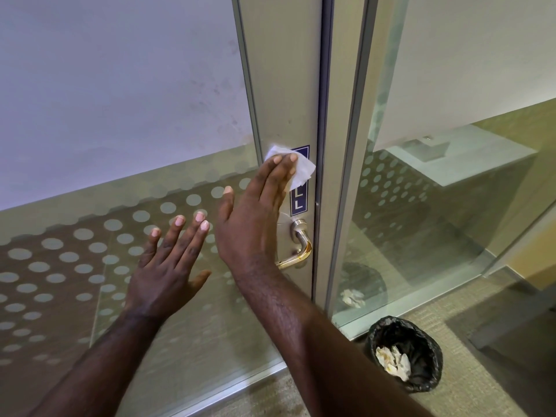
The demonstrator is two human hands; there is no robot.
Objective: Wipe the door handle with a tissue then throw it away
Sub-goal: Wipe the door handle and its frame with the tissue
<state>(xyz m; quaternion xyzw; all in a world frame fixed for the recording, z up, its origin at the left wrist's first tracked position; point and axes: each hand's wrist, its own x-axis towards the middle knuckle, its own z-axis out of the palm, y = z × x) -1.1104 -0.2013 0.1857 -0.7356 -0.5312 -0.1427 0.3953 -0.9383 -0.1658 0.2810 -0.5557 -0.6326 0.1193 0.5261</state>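
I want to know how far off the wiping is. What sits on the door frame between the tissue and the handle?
In the head view, the lower part of a blue sign lies between the tissue and the handle.

- The white tissue (296,168) lay flat against the door's metal frame, above the handle.
- The lever door handle (296,248), silver and brassy, pointed down-left, untouched.

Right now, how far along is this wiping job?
Early on. The right hand presses a white paper tissue flat against the grey metal door frame, over the blue sign above the curved silver and brass lever handle, which the tissue isn't touching. The left hand hovers open, empty. Left: wipe the handle, then drop the tissue in the black-lined bin on the floor.
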